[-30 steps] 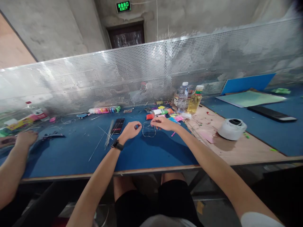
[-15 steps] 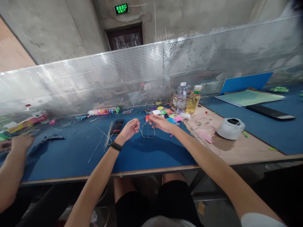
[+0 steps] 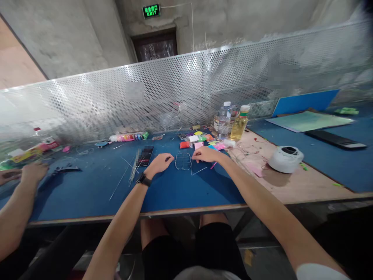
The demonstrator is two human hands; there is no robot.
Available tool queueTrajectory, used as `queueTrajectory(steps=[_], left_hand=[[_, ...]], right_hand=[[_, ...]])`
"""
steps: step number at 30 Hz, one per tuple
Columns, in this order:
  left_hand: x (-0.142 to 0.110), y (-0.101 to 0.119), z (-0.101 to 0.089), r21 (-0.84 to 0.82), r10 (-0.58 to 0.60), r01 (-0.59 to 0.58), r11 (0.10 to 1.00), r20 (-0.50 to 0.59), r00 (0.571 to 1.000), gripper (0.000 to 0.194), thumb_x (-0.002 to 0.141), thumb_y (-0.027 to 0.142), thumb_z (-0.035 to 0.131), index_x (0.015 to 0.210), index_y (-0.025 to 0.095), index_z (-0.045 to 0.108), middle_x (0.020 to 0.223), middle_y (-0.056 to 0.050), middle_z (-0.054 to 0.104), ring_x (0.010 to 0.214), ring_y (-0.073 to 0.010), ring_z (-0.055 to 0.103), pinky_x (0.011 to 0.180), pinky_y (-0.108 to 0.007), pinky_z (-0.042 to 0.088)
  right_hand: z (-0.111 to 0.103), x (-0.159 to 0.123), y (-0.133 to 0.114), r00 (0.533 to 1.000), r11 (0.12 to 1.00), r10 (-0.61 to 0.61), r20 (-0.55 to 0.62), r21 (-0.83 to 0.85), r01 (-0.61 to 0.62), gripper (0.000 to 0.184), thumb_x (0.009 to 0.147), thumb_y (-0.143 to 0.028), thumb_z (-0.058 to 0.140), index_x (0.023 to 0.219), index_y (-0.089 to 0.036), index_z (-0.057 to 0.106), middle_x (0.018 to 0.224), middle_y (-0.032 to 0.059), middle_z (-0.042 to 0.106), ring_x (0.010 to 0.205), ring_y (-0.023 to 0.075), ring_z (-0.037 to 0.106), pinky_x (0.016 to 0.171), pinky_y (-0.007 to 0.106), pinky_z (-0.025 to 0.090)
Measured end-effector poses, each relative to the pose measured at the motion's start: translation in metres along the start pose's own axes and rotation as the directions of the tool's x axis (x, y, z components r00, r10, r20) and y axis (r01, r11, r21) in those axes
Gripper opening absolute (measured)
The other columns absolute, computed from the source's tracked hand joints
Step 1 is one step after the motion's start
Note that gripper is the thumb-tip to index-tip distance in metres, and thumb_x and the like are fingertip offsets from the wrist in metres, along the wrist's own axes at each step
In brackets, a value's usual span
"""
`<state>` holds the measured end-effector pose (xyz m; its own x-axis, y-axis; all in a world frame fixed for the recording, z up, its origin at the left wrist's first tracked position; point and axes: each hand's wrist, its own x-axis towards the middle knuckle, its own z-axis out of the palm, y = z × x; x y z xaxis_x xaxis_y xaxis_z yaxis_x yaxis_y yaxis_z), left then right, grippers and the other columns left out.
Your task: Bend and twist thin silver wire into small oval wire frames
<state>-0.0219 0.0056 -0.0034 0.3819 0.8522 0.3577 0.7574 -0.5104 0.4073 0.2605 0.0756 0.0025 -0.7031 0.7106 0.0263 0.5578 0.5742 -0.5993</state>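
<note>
A small rounded wire frame [image 3: 183,161] with thin cross wires lies on the blue table mat [image 3: 180,194] between my hands. My left hand [image 3: 159,163] is closed at the frame's left side, fingertips curled; whatever they may hold is too small to tell. On the other side my right hand [image 3: 206,154] pinches a thin bent wire [image 3: 199,171], which runs down from the fingertips and angles off to the right over the mat. A bundle of loose straight wires [image 3: 133,169] lies left of my left hand, beside a phone [image 3: 145,156].
Colourful clay packets [image 3: 184,144] lie behind my hands. A clear bottle [image 3: 224,120] and a yellow oil bottle [image 3: 239,123] stand at back right. A white round container [image 3: 285,159] sits right. Pliers [image 3: 67,169] lie left, near another person's hand [image 3: 34,171].
Both hands have come down toward the mat and moved apart, to either side of the wire frame. The frame looks flatter now, and the bent wire shows below my right hand.
</note>
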Motion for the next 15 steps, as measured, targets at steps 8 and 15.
queueTrajectory(steps=[8,15], left_hand=[[-0.005,0.017,0.006,-0.045,0.101,-0.096,0.994,0.145,0.984,0.03,0.084,0.047,0.06,0.094,0.021,0.068,0.108,-0.008,0.058,0.102,-0.0215,0.055,0.096,-0.036,0.043],[-0.006,0.022,0.011,0.006,0.014,-0.016,1.0,0.202,0.979,0.036,0.081,0.055,0.062,0.084,0.019,0.065,0.126,-0.012,0.048,0.123,-0.0294,0.043,0.106,-0.049,0.033]], right_hand=[[0.002,0.001,0.001,1.0,0.999,0.002,-0.007,0.055,-0.001,0.03,0.086,-0.046,0.055,0.082,-0.019,0.068,0.078,0.0041,0.074,0.061,0.0147,0.06,0.057,0.026,0.042],[-0.001,0.001,-0.003,0.997,0.998,-0.055,-0.049,0.04,0.057,0.033,0.086,-0.049,0.057,0.086,-0.019,0.073,0.087,0.0059,0.074,0.076,0.0185,0.063,0.065,0.028,0.043]])
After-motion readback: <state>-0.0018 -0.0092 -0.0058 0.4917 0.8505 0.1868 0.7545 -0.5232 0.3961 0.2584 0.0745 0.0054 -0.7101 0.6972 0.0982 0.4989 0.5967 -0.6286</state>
